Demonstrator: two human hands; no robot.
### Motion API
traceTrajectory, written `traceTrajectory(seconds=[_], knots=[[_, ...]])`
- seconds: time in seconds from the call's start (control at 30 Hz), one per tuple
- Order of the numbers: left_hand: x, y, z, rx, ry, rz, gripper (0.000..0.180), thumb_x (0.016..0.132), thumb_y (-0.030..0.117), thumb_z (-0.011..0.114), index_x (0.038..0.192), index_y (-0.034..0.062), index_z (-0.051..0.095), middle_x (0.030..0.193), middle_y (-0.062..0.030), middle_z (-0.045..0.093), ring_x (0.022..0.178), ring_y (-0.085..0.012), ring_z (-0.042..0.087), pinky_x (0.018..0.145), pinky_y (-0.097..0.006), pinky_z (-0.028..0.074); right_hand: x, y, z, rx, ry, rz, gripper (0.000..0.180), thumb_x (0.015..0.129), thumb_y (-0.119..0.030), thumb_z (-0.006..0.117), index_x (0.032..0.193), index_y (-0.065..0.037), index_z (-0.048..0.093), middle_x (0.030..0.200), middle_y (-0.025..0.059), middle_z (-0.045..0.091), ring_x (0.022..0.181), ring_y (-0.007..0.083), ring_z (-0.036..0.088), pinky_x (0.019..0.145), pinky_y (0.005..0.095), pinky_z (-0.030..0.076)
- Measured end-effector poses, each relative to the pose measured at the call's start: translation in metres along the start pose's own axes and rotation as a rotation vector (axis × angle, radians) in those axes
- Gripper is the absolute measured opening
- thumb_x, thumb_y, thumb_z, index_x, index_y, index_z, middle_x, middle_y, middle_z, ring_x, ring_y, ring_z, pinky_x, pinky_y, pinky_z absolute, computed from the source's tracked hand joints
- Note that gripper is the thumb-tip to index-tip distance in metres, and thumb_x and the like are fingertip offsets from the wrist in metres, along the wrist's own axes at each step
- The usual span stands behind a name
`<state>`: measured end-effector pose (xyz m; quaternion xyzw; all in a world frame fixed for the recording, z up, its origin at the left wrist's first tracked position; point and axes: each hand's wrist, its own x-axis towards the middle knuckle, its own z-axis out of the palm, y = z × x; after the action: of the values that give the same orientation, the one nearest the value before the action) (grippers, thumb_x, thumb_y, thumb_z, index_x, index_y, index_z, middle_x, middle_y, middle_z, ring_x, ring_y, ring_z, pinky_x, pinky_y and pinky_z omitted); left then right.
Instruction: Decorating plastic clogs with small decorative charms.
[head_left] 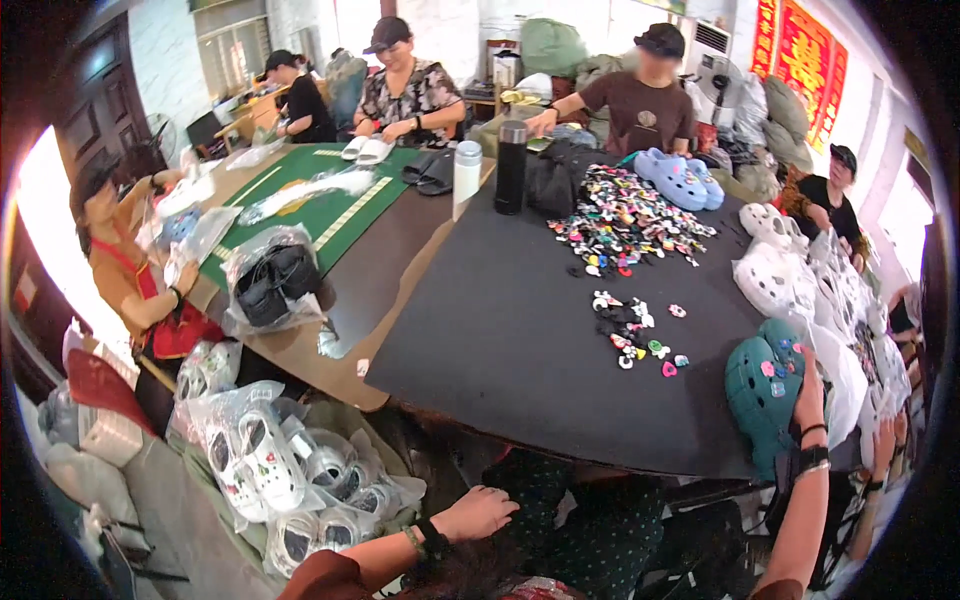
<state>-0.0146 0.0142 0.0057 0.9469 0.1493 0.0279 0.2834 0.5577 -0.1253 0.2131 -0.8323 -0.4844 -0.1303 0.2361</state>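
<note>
A pair of dark teal clogs (pixel 752 385) stands on the black tabletop at the right, with a few small coloured charms on the right-hand shoe. My right hand (pixel 810 398) grips that shoe along its outer side; some fingers are hidden behind it. Low over my lap is my left hand (pixel 474 513), empty, its fingers loosely apart. A small group of shoe charms (pixel 630 328) lies on the table left of the clogs, with single ones beside it. Farther back is a large heap of mixed charms (pixel 628 222).
Blue clogs (pixel 680 178) stand behind the heap, white bagged clogs (pixel 775 265) along the right edge. A black bottle (pixel 510 168) and a white bottle (pixel 467 172) stand at the back. Bagged clogs (pixel 262 462) fill a sack at lower left. Several people work around the tables.
</note>
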Motion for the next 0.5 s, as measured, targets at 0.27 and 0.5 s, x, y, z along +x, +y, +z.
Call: traceTrajectory(seconds=[0.27, 0.5], knots=[[-0.010, 0.005, -0.018, 0.001, 0.040, -0.012, 0.029, 0.092, 0.025, 0.058, 0.115, 0.0081, 0.063, 0.104, -0.0124, 0.063, 0.098, -0.0333, 0.061, 0.085, -0.045, 0.048, -0.011, -0.027, -0.007, -0.105, 0.007, 0.073, 0.052, 0.081, 0.007, 0.051, 0.129, -0.013, 0.047, 0.110, 0.0279, 0.062, 0.105, 0.0460, 0.057, 0.085, 0.0473, 0.046], [-0.013, 0.023, -0.083, -0.262, 0.306, -0.071, 0.027, 0.087, 0.020, 0.068, 0.110, 0.0071, 0.067, 0.104, -0.0133, 0.069, 0.098, -0.0314, 0.065, 0.083, -0.040, 0.052, -0.010, -0.154, -0.035, 0.016, 0.013, -0.225, 0.051, 0.079, -0.002, 0.061, 0.126, -0.015, 0.047, 0.101, 0.0251, 0.065, 0.097, 0.0469, 0.060, 0.079, 0.0503, 0.048]])
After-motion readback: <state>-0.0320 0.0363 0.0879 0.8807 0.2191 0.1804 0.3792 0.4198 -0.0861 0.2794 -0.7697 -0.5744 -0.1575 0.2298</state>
